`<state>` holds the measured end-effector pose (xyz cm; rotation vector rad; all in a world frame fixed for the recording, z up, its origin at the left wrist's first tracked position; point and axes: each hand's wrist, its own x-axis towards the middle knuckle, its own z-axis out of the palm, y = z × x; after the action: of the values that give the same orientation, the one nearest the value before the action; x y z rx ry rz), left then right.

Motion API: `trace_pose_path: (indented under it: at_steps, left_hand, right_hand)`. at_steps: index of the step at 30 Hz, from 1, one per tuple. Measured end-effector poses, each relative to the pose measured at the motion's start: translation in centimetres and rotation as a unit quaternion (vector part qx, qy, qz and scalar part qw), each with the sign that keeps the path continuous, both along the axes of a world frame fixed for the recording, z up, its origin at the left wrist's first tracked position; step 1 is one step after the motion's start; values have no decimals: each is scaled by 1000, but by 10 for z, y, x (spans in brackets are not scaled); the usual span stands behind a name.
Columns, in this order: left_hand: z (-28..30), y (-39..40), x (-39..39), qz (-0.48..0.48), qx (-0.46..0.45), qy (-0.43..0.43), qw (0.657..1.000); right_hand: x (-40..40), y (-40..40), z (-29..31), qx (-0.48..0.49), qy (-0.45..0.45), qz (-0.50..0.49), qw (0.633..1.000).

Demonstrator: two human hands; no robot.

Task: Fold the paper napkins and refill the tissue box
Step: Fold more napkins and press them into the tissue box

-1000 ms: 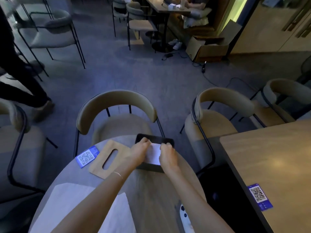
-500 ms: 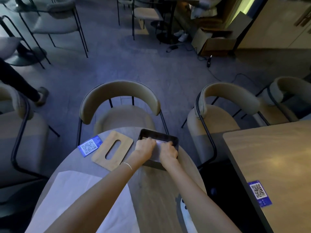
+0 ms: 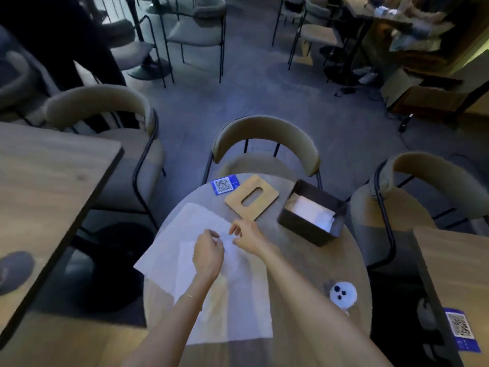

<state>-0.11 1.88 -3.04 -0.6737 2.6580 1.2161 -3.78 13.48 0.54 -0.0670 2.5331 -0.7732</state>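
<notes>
White paper napkins (image 3: pixel 211 274) lie flat on table (image 3: pixel 304 263), near-left of tissue box (image 3: pixel 312 215). Left hand (image 3: pixel 208 254) and right hand (image 3: pixel 247 235) half-curled over top sheet, pinch not confirmed. Align corners before creasing; lid (image 3: pixel 252 196) off, just left of tissue box.

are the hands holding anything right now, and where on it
It cannot be told for sure. Both the left hand and right hand are curled over the far edge of the unfolded paper napkins, as if pinching it, but blur hides the contact.

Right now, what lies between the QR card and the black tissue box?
In the head view, the wooden lid with its slot lies flat on the table between the QR card and the tissue box.
</notes>
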Motion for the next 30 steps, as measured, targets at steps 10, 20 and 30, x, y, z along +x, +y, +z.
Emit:
trace_pose_path:
  at_steps: [10, 20, 30]
  left_hand:
    - [-28, -35, 51, -23, 84, -19, 996]
    - [5, -35, 50, 6, 130, 133, 983]
    - [52, 1, 2, 23, 442, -108, 890]
  right_hand:
    - [18, -22, -39, 51, -56, 37, 996]
    - [6, -6, 28, -112, -96, -20, 989]
    - [24, 104, 90, -388, 54, -365, 844]
